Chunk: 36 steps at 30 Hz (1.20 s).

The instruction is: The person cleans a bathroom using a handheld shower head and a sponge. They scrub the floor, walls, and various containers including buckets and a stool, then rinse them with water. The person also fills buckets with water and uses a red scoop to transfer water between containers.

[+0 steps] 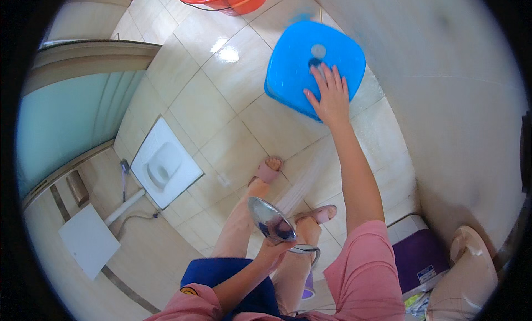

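My left hand [276, 250] grips the handle of a chrome shower head [272, 221], low in front of my legs. A fan of water leaves it toward the upper right, and a metal hose [316, 254] curves behind the hand. Farther out, my right hand [330, 92] lies with spread fingers on the top of a rounded-square blue plastic piece [291, 63], seemingly a stool. A dark spot and a pale round spot show at the middle of its top, by my fingertips; whether something small lies under them I cannot tell.
A red bucket [245, 1] stands at the far end of the wet tiled floor [208, 88]. A white squat toilet [166, 167] is set in at left, near a white cistern [89, 242] and a sliding glass door [79, 104]. At right are the wall [449, 113] and a purple box [419, 254].
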Tool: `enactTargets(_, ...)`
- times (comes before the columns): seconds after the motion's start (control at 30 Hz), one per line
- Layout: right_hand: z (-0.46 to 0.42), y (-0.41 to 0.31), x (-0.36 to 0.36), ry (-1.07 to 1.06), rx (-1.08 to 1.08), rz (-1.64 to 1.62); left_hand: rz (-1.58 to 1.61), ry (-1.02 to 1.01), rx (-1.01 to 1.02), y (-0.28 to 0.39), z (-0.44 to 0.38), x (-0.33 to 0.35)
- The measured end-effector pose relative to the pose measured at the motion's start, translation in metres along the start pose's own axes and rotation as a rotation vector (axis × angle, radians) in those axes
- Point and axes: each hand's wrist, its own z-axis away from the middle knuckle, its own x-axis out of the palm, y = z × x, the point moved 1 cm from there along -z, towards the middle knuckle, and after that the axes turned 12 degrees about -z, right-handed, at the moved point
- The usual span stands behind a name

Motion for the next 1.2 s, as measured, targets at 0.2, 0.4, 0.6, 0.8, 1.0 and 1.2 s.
enactTargets(0.2, 0.106, -0.007, -0.047, -0.156, 0.198, -0.034, -0.117, 0.004, -0.088, 0.039, 0.042, 0.011)
enactTargets(0.4, 0.237, -0.016, -0.072, -0.227, 0.291, -0.134, -0.215, -0.097, -0.14, 0.054, 0.051, 0.02)
enactTargets(0.6, 0.212, -0.001, -0.07, 0.459, 0.707, -0.032, -0.374, -0.201, -0.227, 0.041, 0.039, 0.014)
enactTargets(0.8, 0.248, -0.058, -0.028, -0.174, 0.195, -0.117, -0.472, -0.149, -0.207, 0.022, 0.043, -0.008)
enactTargets(1.0, 0.293, -0.003, -0.052, 0.644, 0.789, 0.019, -0.411, -0.023, -0.202, 0.005, 0.053, -0.034)
enactTargets(1.2, 0.228, -0.023, -0.023, -0.03, 0.402, 0.14, -0.366, 0.025, -0.113, 0.004, 0.056, -0.032)
